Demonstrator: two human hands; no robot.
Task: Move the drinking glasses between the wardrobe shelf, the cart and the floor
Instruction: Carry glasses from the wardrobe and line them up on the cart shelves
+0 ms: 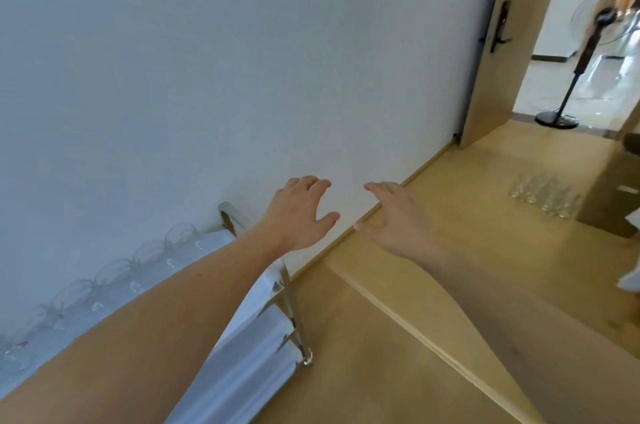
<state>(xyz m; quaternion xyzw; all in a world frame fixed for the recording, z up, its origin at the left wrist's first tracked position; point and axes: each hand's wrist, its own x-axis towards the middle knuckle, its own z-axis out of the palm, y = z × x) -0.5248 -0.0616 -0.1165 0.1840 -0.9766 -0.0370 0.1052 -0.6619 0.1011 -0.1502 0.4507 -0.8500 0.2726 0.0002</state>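
Both my hands are out mid-frame holding nothing, left hand (301,215) and right hand (398,219) with fingers spread loose. Row of drinking glasses (114,278) sits on the cart (263,330) lower left, another glass cluster (543,196) on the floor (467,215) right, open door (502,42) and standing fan (575,60) beyond.

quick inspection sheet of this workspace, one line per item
surface: wooden floor, bare where seen
job's things: glasses on the cart in a row by the wall; glasses on the floor clustered at right; cart white with metal frame
clutter: nothing seen
hands: left hand and right hand both open, held out, holding nothing
cables: nothing seen
surroundings: white wall; open door; standing fan beyond the doorway
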